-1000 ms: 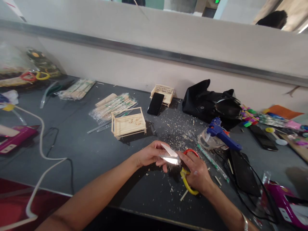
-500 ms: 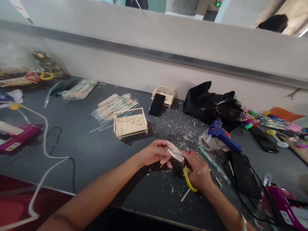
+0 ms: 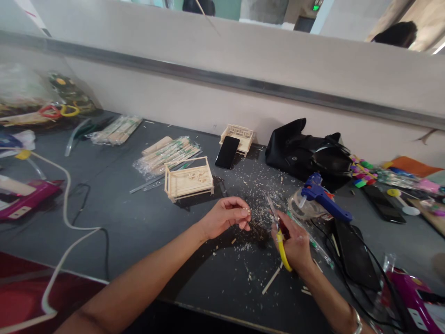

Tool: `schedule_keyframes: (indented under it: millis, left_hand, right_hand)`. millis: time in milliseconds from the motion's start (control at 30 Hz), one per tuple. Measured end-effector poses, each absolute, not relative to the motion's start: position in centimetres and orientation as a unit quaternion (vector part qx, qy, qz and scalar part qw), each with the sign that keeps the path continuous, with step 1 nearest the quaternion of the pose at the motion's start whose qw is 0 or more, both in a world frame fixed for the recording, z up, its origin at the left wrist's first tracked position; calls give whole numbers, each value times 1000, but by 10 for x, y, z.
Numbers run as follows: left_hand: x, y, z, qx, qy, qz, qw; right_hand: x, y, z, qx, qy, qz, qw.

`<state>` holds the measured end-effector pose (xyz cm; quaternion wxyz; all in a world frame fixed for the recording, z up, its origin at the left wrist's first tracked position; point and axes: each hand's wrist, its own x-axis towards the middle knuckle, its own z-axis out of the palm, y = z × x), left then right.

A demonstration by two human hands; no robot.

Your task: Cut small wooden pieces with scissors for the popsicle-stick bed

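The two hands were apart from each other, slightly below and right of the middle of the frame. The left hand [image 3: 227, 217] had its thumb and fingers pinched together, and between their tips small pale pieces [image 3: 248, 211] could be seen; their exact number I cannot tell. The right hand [image 3: 296, 243] was closed around the scissors [image 3: 282, 246], which had a yellow handle loop at the lower side. Their blades pointed to the top of the frame, seen almost from the edge, so I cannot tell how far they were opened.

Under and around the hands, many pale chips [image 3: 259, 192] were scattered on the dark tabletop [image 3: 132, 227]. A thin stick [image 3: 272, 279] lay just below the scissors. Near the centre, to the upper left of the left hand, a small wooden frame [image 3: 189, 184] stood with several little pieces on its slatted base. Behind it, a packet of sticks [image 3: 170, 157] lay in clear plastic. Higher in the frame, a phone [image 3: 227, 152] stood tilted before a miniature wooden bench [image 3: 245, 133]. To the right were a black bag [image 3: 287, 146] and, below it, a blue glue gun [image 3: 327, 202].
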<state>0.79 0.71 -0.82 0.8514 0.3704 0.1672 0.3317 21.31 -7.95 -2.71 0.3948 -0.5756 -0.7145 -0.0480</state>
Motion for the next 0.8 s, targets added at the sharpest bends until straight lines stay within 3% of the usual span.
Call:
schedule_keyframes:
  millis: [800]
  left_hand:
    - [7,12,-10,359,220,401,814]
  right_hand:
    - [212,-78,-30,-562,-721,-30,404]
